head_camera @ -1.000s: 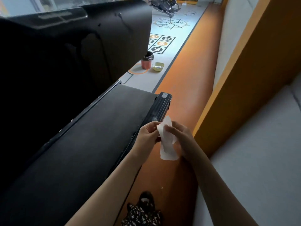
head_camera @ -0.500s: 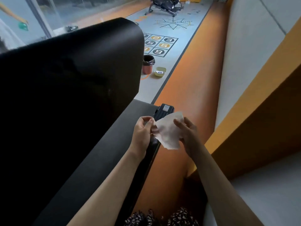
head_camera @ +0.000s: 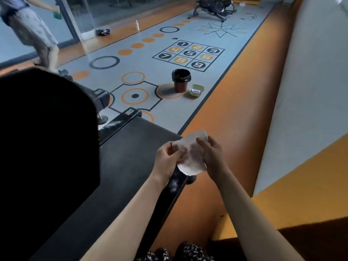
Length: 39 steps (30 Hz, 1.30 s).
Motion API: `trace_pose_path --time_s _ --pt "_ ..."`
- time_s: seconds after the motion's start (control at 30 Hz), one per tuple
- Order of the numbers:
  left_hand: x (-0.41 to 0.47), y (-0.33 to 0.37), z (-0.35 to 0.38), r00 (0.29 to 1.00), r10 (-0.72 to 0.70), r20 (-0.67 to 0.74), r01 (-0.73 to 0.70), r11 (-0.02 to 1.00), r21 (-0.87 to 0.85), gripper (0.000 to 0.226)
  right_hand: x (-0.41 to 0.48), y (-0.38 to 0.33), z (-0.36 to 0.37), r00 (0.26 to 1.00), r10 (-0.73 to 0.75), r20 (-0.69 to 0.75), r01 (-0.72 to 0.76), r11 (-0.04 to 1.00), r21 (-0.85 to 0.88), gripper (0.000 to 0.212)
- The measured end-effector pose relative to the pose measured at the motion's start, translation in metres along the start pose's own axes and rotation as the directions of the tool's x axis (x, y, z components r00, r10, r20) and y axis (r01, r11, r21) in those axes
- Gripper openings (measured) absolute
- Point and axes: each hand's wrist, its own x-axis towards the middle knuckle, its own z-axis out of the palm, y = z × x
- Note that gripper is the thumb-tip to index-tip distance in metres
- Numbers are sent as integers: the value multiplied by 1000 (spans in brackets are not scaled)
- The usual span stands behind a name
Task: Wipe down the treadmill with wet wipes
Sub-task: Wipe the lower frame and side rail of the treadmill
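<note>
A white wet wipe is spread between both hands above the right rail of the black treadmill. My left hand pinches the wipe's left edge. My right hand holds its right side with fingers curled over it. The treadmill belt runs from lower left toward the far end. Its dark console fills the left of the view and hides the machine's front.
On the grey floor beyond stand a red bin with a black liner and a yellow-green dish. An orange floor strip runs along the wall on the right. A person stands at far left. An exercise machine stands at the back.
The view has lifted and turned left, showing more of the floor. Both hands have opened the wipe from a folded strip to a wider sheet and turned it.
</note>
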Motion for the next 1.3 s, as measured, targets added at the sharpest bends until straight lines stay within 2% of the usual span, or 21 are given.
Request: trace_pose_path --time_s 0.03,0.17,0.3,0.77,0.97,1.13,1.3 --pt "9 0 5 1000 -4 -27 4 1000 -2 4 10 -2 -2 1000 17 -3 -17 1000 8 7" --pt "43 2 24 994 -17 -106 13 999 -39 8 47 -9 -6 998 66 -20 -65 998 24 9" --pt "83 5 42 996 3 -93 0 1000 30 11 87 -16 -10 993 83 -81 -84 996 -10 11" --pt "184 39 104 996 85 -8 -84 992 95 16 172 -65 -44 978 100 -185 -78 989 124 10" --pt "206 23 116 998 35 50 -41 991 125 13 169 -38 -61 942 180 -282 -149 980 130 19" --pt "218 5 120 995 -54 84 41 988 151 7 173 -31 -75 941 155 -300 -134 987 91 18" --pt "230 -6 135 986 -101 130 78 983 168 13 174 -26 -85 936 152 -318 -117 985 126 27"
